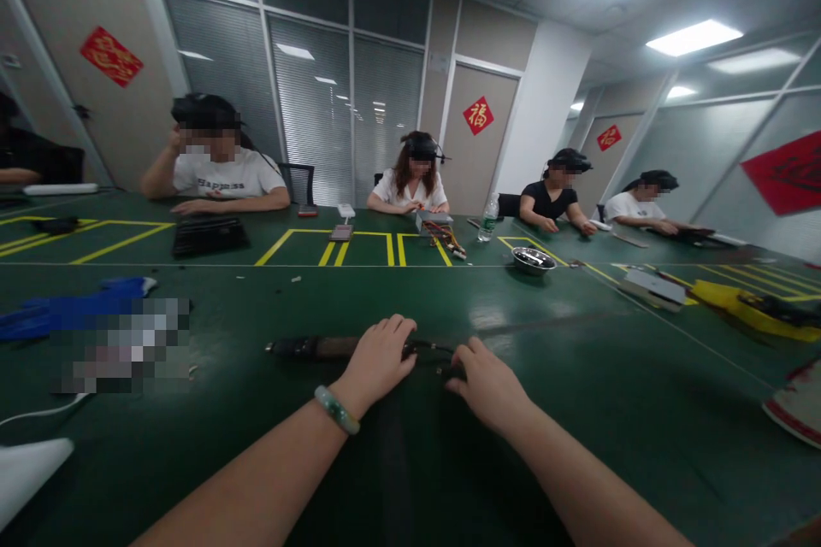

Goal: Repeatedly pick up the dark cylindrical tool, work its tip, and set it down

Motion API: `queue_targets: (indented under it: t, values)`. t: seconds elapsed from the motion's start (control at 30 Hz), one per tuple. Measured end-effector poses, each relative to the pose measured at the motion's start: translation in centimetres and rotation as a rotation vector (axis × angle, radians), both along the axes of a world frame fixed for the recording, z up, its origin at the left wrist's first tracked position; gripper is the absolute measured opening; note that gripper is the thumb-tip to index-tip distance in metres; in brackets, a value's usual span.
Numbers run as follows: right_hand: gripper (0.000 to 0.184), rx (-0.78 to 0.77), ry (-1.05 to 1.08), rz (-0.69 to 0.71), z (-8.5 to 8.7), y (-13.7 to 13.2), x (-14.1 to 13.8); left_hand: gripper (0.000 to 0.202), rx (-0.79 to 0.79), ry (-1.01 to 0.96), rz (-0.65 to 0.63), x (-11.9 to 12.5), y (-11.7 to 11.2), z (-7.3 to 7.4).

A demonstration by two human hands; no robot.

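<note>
A long dark cylindrical tool (337, 348), which looks like an electric screwdriver, lies sideways on the green table. Its narrow tip points left. My left hand (378, 359), with a jade-coloured bangle (337, 409) at the wrist, is closed over the tool's right end, fingers on the far side and thumb on the near side. From that end a thin dark cable (436, 347) runs towards my right hand (488, 385). The fingers of my right hand are curled around a small dark piece at the cable, perhaps a plug; most of it is hidden.
Left of me lie a blue cloth-like item (96, 301), a blurred-out device and a white cord (44, 414). Farther off are a metal bowl (534, 261), a water bottle (488, 218) and a grey box with wires (434, 223). Several people sit across the table (609, 410).
</note>
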State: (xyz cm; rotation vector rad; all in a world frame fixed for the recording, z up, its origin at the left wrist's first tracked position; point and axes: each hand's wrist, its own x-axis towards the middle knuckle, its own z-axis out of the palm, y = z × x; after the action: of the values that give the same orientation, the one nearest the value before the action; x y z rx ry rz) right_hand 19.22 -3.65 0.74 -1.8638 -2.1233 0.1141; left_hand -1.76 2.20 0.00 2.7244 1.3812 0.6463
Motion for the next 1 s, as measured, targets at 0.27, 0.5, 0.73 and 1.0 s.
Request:
queue_targets:
  t: [0.27,0.5,0.73,1.0]
  values:
    - [0.007,-0.031,-0.117,-0.069,-0.3,1.5,1.1,0.024,-0.057,0.050,-0.135,-0.7,-0.3,1.1]
    - [0.015,0.100,-0.018,-0.138,-0.4,3.5,3.5,0.022,-0.068,0.080,-0.168,-0.1,-0.7,1.3]
    - [0.016,0.241,0.005,0.100,-0.6,3.3,-1.4,0.018,-0.024,0.045,-0.196,0.2,0.1,0.9]
    - [0.013,0.224,0.030,0.134,-1.1,4.2,0.0,0.020,-0.025,0.031,-0.175,0.5,0.0,1.0]
